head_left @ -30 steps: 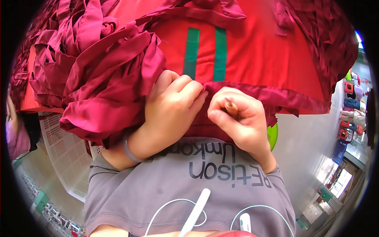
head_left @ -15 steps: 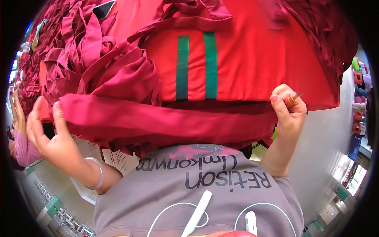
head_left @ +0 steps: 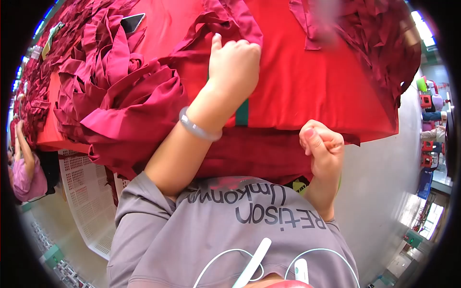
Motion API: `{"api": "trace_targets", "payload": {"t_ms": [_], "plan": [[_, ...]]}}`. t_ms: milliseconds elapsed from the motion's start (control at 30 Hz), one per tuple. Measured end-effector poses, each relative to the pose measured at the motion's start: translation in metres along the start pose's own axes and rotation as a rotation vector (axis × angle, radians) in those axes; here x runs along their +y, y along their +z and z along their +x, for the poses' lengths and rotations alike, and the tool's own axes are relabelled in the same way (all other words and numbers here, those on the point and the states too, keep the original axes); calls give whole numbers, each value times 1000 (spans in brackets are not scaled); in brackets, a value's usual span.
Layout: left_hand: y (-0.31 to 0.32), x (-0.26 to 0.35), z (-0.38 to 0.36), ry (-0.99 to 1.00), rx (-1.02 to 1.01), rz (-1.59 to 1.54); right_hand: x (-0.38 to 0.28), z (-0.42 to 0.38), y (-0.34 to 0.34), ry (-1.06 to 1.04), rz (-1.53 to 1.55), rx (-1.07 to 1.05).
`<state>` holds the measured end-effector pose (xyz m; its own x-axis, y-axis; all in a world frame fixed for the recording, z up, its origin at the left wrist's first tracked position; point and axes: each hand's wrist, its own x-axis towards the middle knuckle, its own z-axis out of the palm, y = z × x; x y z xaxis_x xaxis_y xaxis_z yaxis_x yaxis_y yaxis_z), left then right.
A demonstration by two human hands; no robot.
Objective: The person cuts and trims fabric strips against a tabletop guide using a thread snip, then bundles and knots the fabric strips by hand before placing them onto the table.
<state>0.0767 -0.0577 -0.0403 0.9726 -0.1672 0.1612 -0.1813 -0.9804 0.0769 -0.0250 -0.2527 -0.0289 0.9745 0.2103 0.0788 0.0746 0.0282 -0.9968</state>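
My left hand [head_left: 235, 67], with a pale bracelet on the wrist, reaches over the red-covered table. Its fingers are curled round dark red fabric strips [head_left: 246, 24]; the fingertips are hidden beneath the hand. My right hand [head_left: 322, 146] is closed near the table's front edge, and anything inside the fist is hidden. Dark red cloth [head_left: 269, 151] hangs along that edge, between my body and the table. A large heap of dark red strips [head_left: 137, 103] lies to the left of my left forearm. Green tape [head_left: 242, 113] shows partly below my left hand.
A phone [head_left: 132, 22] lies among the strips at the upper left. Another strip pile [head_left: 379, 43] covers the table's right side. A white perforated basket [head_left: 84, 201] stands below on the left. At the far left sits a person in pink [head_left: 29, 180].
My left hand has moved from the front edge up and right onto the strips and closed. The long strip at the edge now hangs slack. The orange-handled pointed tool in my right hand no longer shows.
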Motion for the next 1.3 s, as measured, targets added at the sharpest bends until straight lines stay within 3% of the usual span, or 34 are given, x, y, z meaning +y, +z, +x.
{"api": "trace_targets", "payload": {"t_ms": [33, 100, 133, 167, 233, 333, 400, 433, 500, 567, 700, 767, 833, 867, 967, 1033, 1100, 1233, 1300], "plan": [[-7, 2, -10, 95, 81, -191, 4, 1, 1, -3, 5, 9], [-27, 8, -34, 280, 228, -543, 9, 6, 7, 249, 237, 54], [-35, 8, -44, 377, 203, -655, 10, 11, 10, 376, 251, -47], [-44, 5, -54, 486, 161, -667, 5, 17, 22, 377, 255, -37], [-53, -3, -70, 623, 47, -681, -9, 33, 47, 660, 823, 178], [-58, -19, -94, 621, -46, -659, 25, 58, 11, 231, 1123, -287], [-69, -29, -103, 521, 68, -656, 30, 81, -11, 73, 1368, -637], [-75, -41, -105, 484, 108, -617, 23, 82, -19, 20, 1428, -430], [-79, -64, -107, 401, 264, -478, 13, 85, -45, -30, 1471, -219], [-77, -77, -112, 214, 308, -420, 9, 87, -87, -112, 1382, -91], [-70, -76, -109, 249, 351, -259, 7, 83, -168, -64, 1148, 115], [-67, -76, -109, 280, 333, -200, -2, 73, -206, -121, 953, 535], [-66, -78, -112, 263, 240, -120, -12, 61, -242, -94, 822, 621], [-66, -75, -112, 270, 239, -127, -17, 55, -257, -86, 946, 589], [-62, -68, -113, 260, 205, -60, -29, 40, -291, -99, 914, 665], [-60, -67, -114, 251, 144, 15, -42, 51, -257, -60, 843, 1122], [-55, -60, -114, 233, 141, 40, -17, 29, -311, 255, 1002, 554], [-53, -48, -115, 142, 99, 73, 9, 46, -289, 530, 421, 867], [-46, -46, -116, 61, 117, 99, 18, 51, -298, 542, -194, 926]]}}
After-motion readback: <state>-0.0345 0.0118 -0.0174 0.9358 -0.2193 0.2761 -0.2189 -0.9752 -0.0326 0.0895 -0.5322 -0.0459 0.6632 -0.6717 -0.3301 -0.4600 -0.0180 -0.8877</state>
